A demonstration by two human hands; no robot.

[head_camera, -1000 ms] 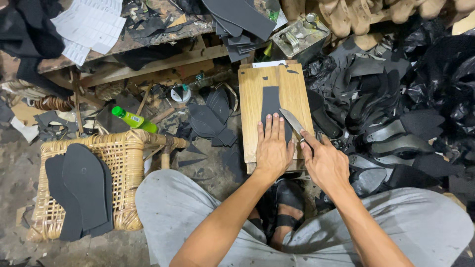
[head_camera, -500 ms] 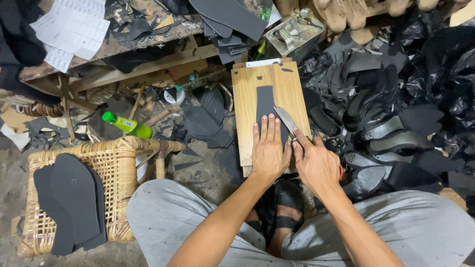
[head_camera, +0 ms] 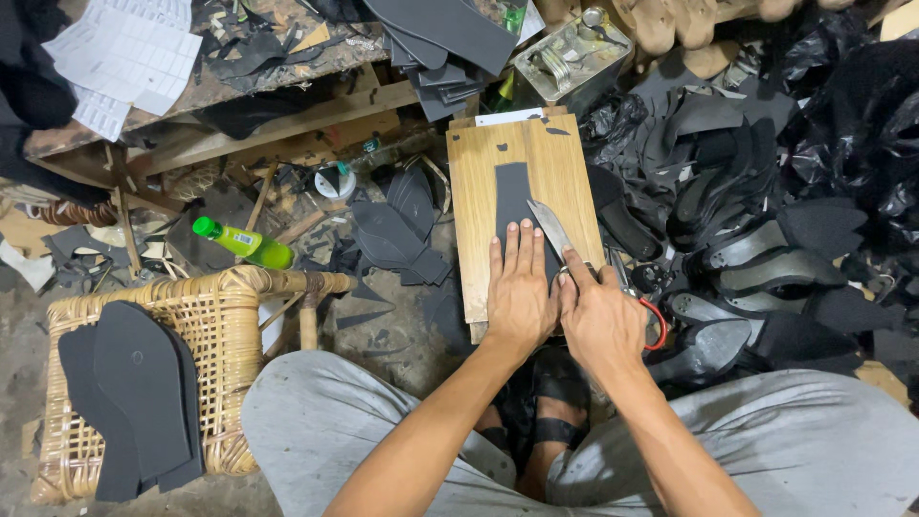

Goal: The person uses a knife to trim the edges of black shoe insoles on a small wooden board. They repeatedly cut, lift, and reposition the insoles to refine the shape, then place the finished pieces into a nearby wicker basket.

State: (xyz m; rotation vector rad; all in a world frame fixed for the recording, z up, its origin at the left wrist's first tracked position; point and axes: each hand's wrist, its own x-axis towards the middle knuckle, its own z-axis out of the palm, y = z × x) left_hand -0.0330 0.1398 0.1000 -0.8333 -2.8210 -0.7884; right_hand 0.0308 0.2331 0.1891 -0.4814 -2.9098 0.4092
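**A:** Head view, then. Where are the hands?

**B:** Both on the board (head_camera: pixel 522 206), a wooden slab that runs away from the person's knees. The left hand (head_camera: pixel 520 292) lies flat, fingers together and straight, near the board's near edge. It presses down on the sheet (head_camera: pixel 514 206), a dark strip that lies along the board's middle.

**A:** So the left hand grips nothing?

**B:** Right, palm down and spread flat on the sheet, nothing clasped. The right hand (head_camera: pixel 601 321) sits at the board's near right corner, touching the left hand's side. It is closed around the handle of a knife (head_camera: pixel 550 228), index finger stretched along it.

**A:** And the blade?

**B:** It slants up and left from the right hand, its tip at the sheet's right edge, just beside the left fingertips.

**A:** What lies around?

**B:** A few small dark scraps sit near the board's far edge. Left of the board, on the ground, a heap of dark cut-offs and a green bottle (head_camera: pixel 243 242). Nearer the left knee stands a wicker stool (head_camera: pixel 225 325) with dark soles (head_camera: pixel 134 397) stacked on its seat. Right of the board lie many black soles and straps in a pile (head_camera: pixel 766 239). Beyond the far edge is a metal tin (head_camera: pixel 572 53).
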